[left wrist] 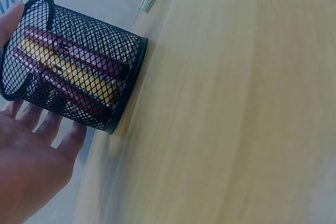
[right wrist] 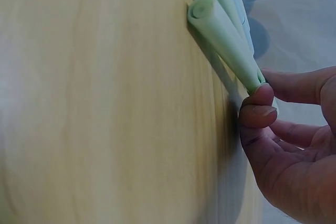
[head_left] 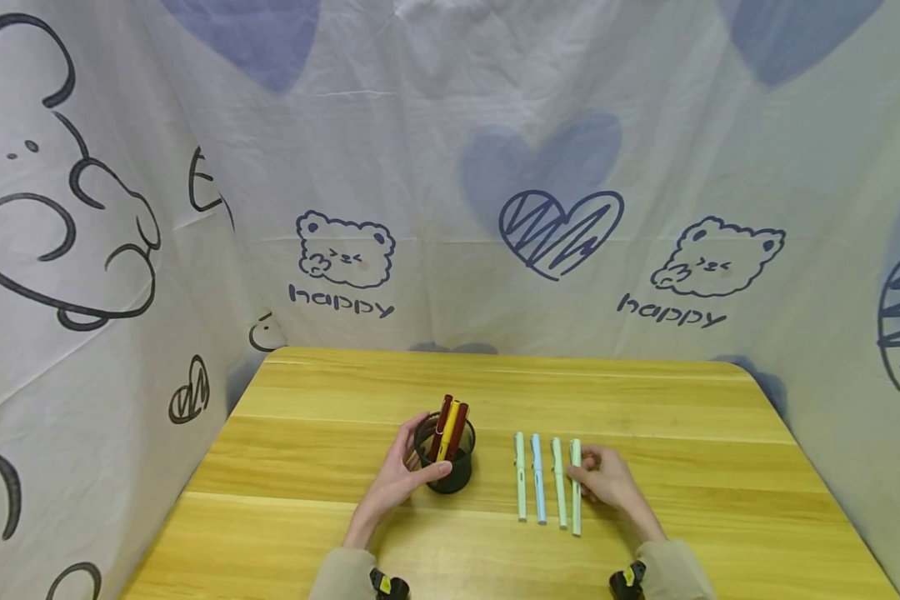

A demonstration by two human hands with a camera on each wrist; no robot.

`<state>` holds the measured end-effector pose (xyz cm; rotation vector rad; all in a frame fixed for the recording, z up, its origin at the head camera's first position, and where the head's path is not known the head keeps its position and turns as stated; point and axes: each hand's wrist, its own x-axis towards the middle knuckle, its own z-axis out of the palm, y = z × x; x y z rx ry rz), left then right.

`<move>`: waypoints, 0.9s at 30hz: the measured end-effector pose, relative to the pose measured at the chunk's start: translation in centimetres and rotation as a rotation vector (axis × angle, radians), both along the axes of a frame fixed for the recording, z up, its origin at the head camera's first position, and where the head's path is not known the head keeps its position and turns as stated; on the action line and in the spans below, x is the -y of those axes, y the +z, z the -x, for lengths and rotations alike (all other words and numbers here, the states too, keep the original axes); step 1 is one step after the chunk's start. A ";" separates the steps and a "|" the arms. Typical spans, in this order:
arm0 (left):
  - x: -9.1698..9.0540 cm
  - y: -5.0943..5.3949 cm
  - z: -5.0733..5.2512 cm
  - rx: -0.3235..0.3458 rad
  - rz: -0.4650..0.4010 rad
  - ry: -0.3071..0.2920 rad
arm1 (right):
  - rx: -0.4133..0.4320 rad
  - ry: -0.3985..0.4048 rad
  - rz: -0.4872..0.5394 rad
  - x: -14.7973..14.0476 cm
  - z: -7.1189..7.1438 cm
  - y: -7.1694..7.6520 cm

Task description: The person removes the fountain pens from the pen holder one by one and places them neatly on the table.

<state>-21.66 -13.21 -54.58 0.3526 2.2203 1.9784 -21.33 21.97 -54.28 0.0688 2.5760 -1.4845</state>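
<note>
A black mesh pen cup (head_left: 452, 481) stands upright on the table, holding a yellow pen (left wrist: 73, 69) and two dark red pens (left wrist: 79, 53). My left hand (head_left: 393, 482) grips the cup from the left, thumb at the near side of the rim and fingers around the far side. To the right, several pale pens lie side by side. My right hand (head_left: 606, 477) pinches the rightmost light green pen (head_left: 576, 504) between thumb and fingers near its upper part. Left of it are another light green pen (head_left: 559, 492), a light blue pen (head_left: 538, 483) and a third light green pen (head_left: 521, 479).
The wooden table (head_left: 330, 400) reaches back to a white cloth (head_left: 435, 275) printed with hearts and bears, which also hangs on both sides. A dark wrist device (head_left: 390, 585) sits at each sleeve cuff.
</note>
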 end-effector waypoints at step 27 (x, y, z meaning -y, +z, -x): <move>0.0 0.0 -0.1 0.008 -0.007 0.000 | -0.024 -0.023 -0.117 -0.1 0.4 -0.6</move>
